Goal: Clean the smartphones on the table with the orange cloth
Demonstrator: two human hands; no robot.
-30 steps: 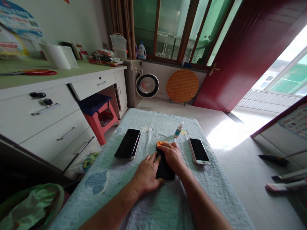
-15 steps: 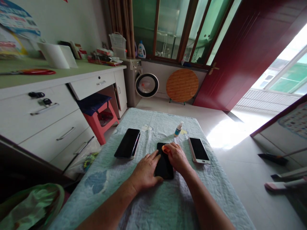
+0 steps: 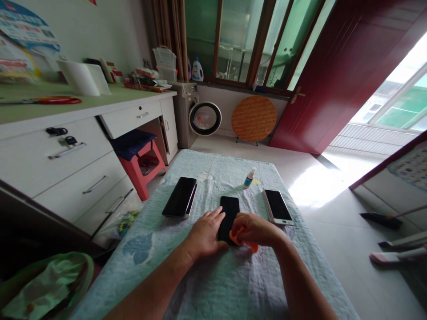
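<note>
– On pale-blue cloth-covered worktop (image 3: 207,166), see flat black phone (image 3: 227,218). Handling?
– Likely slick, fragile; take by edges. Braced by spread left grip (image 3: 204,229), touched by crumpled orange cloth (image 3: 235,239) in closed right grip (image 3: 254,229).

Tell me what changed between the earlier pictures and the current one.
The right hand, gripping the orange cloth, has moved from the far end of the middle phone toward the person, to its near right corner. Nothing was visibly released or newly grasped. The left hand stays at that phone's left edge; the spray bottle, left-side phone and white phone stayed put.
</note>
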